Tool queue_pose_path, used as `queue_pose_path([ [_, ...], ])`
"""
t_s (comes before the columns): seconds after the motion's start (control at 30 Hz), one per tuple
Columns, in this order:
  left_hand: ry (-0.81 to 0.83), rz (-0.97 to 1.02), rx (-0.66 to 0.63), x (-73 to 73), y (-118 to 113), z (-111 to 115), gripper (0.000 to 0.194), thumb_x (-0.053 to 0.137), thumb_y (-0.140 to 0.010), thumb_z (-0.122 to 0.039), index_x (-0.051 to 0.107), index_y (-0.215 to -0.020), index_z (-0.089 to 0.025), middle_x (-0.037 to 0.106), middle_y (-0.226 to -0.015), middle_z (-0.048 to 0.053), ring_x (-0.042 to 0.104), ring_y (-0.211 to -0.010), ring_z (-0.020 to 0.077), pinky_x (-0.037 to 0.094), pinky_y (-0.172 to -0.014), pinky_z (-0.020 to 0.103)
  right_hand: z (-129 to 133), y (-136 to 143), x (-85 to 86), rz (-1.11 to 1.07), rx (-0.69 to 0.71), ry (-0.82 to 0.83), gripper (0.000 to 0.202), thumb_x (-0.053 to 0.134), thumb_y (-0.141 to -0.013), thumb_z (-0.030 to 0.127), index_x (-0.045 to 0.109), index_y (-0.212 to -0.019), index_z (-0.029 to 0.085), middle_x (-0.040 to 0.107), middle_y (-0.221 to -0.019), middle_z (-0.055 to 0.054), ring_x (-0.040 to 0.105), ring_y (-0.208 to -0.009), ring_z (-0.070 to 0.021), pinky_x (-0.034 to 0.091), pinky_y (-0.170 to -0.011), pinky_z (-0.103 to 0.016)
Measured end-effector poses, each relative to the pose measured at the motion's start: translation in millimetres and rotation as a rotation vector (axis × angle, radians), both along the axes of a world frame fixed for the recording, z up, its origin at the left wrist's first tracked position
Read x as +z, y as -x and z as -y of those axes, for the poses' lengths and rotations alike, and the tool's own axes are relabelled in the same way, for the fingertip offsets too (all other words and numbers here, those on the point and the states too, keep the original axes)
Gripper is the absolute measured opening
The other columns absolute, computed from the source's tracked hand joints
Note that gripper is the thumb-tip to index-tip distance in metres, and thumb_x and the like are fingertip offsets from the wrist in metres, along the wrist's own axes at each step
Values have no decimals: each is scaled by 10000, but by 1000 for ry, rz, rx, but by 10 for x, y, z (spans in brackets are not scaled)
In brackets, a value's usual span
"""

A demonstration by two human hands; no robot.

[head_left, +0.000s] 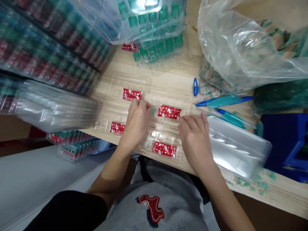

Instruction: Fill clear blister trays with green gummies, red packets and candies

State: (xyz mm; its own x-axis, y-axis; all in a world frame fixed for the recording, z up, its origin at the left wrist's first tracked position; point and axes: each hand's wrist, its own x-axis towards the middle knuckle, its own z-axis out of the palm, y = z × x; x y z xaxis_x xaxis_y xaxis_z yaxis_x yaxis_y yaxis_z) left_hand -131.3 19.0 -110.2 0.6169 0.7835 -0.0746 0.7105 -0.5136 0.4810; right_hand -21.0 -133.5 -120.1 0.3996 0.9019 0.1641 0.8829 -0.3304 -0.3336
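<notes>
Clear plastic trays [141, 136] lie on the wooden table with red patterned packets in them. My left hand [138, 118] is closed, fingertips down between the upper left packet [132, 94] and a small teal piece [153, 110]. What its fingers hold is hidden. My right hand [195, 136] reaches down beside the right end of another red packet [169, 112], its fingers bent together; whatever is in them cannot be made out. One packet [117, 127] lies partly behind my left wrist, and one more packet [164, 149] lies nearest my body.
Stacked empty clear trays [238, 147] stand at the right, near blue-and-teal tools [223, 101] and a blue clip [195, 87]. A big clear bag [240, 48] holds small pieces. Filled packs [48, 57] and a blurred tray stack [57, 106] rise at left. Teal bits [261, 184] lie near the edge.
</notes>
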Motion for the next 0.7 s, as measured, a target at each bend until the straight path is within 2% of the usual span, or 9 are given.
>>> queue_pose_path([
  [0.17, -40, -52, 32, -29, -15, -20, 81, 555, -879, -114, 580, -951, -140, 564, -1024, 134, 559, -992, 282, 452, -933, 447, -13, 0, -13, -70, 4, -21, 338, 415, -938, 68, 710, -1102, 76, 715, -1052, -173, 587, -1065, -309, 377, -1107, -622],
  [0.27, -82, -51, -24, -44, -6, -35, 52, 555, -882, -136, 587, -864, -173, 569, -973, 113, 551, -981, 288, 437, -925, 445, -16, -6, -19, -99, 3, -23, 320, 437, -932, 59, 716, -1087, 63, 711, -1047, -178, 596, -1061, -306, 361, -1126, -617],
  [0.33, -126, -67, -62, -62, 0, -27, 99, 523, -899, -150, 581, -827, -185, 578, -958, 118, 546, -984, 301, 421, -926, 466, -13, -8, -12, -115, 12, -14, 309, 458, -928, 56, 717, -1095, 67, 710, -1053, -179, 602, -1066, -304, 371, -1124, -611],
  [0.4, -166, -101, -75, -64, -4, -23, 101, 493, -900, -143, 579, -867, -184, 586, -966, 135, 543, -980, 323, 413, -914, 504, -3, -8, 9, -119, 23, -5, 292, 494, -918, 54, 715, -1108, 66, 712, -1054, -184, 608, -1075, -308, 396, -1113, -602],
  [0.47, -183, -91, -81, 0, -45, -44, 108, 497, -883, -138, 577, -938, -185, 590, -964, 139, 547, -963, 333, 418, -892, 527, 14, -6, 42, -85, 29, -13, 276, 531, -903, 49, 710, -1113, 44, 713, -1053, -198, 620, -1073, -313, 420, -1103, -585],
  [0.53, -172, 24, -128, 180, -167, -83, 109, 515, -883, -169, 582, -962, -201, 595, -948, 122, 566, -927, 316, 440, -866, 506, 38, -1, 86, -25, 38, -45, 273, 541, -900, 50, 702, -1119, 26, 711, -1068, -211, 627, -1080, -314, 437, -1097, -569],
  [0.6, -164, 217, -237, 472, -416, -115, 82, 518, -914, -235, 599, -928, -229, 612, -944, 97, 588, -921, 284, 461, -864, 460, 68, 7, 136, 25, 31, -107, 268, 525, -915, 60, 703, -1112, 32, 714, -1083, -205, 634, -1082, -303, 456, -1089, -545],
  [0.7, -214, 425, -451, 930, -1063, -118, 128, 509, -952, -268, 626, -903, -254, 660, -1029, 67, 583, -1072, 259, 433, -996, 439, 118, 22, 221, 28, 11, -208, 261, 499, -932, 66, 714, -1078, 44, 730, -1067, -180, 649, -1057, -277, 488, -1069, -494],
])
